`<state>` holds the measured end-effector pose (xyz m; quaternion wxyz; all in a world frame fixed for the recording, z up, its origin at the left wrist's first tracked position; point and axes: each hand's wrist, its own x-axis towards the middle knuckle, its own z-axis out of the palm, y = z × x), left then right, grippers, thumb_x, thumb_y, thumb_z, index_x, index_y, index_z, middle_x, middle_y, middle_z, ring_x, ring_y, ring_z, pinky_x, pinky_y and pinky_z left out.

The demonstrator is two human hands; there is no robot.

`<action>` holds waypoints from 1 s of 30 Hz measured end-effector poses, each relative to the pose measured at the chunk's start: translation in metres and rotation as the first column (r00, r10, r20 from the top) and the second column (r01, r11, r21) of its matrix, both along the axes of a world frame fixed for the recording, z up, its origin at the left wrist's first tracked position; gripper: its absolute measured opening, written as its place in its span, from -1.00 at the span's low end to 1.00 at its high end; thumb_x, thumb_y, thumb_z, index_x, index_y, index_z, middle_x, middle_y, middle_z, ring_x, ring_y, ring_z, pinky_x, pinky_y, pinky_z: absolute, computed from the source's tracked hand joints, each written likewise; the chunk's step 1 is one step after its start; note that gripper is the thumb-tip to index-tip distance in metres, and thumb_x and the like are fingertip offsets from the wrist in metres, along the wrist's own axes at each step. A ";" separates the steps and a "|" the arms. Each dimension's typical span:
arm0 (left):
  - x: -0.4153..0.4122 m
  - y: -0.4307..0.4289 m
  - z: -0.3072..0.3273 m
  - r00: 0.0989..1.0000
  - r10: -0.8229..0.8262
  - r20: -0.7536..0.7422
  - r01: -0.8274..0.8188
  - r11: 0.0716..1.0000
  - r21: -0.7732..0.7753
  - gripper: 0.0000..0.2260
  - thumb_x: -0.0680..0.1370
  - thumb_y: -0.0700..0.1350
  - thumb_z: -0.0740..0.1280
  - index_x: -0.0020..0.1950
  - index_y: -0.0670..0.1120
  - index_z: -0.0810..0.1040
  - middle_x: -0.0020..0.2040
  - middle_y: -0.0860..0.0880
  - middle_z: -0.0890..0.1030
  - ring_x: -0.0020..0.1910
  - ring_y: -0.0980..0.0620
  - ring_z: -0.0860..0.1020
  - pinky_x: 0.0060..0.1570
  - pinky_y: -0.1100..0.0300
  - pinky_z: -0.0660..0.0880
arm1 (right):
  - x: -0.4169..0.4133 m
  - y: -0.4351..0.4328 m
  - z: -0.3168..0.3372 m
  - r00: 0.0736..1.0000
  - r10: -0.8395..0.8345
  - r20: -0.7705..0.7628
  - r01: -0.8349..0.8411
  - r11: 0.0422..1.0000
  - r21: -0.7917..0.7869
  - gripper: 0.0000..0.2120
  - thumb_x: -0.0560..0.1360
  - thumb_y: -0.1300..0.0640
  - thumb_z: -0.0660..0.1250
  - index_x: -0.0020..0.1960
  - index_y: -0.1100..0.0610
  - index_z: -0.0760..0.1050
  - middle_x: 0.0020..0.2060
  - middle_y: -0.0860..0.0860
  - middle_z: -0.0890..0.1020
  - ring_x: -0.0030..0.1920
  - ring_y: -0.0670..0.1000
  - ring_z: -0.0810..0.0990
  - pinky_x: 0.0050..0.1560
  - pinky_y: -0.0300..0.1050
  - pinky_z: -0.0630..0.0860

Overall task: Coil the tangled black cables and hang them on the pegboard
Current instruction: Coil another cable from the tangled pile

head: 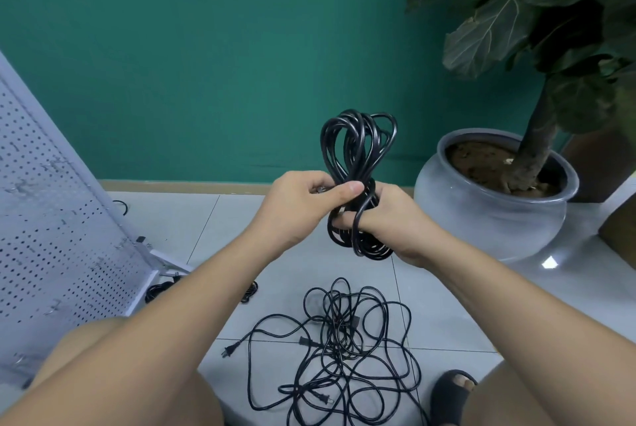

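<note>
Coiled cable [359, 147] held above tangled cables [344, 339].
Left grip [303, 205] pinches its waist; right grip [395, 219] curls round the loops.

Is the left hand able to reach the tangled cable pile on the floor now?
Probably not yet. The left hand grips the coiled cable, together with the right hand. The tangled cable pile lies on the floor below, with nothing between, so the way looks free once that hand lets go.
</note>
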<state>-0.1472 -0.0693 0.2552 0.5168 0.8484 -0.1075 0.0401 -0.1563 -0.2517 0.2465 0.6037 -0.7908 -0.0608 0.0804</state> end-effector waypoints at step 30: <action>-0.003 0.008 -0.009 0.986 -0.038 0.162 -0.005 0.967 0.253 -0.74 0.56 0.34 0.41 -0.03 0.18 0.72 -0.44 0.09 0.50 -0.42 0.10 0.37 -0.34 0.10 0.32 | -0.008 -0.004 -0.006 0.922 0.336 -0.193 -0.256 0.902 0.348 -0.76 0.54 0.40 0.46 0.20 0.39 0.61 0.02 0.35 0.73 0.17 0.43 0.70 0.45 0.52 0.39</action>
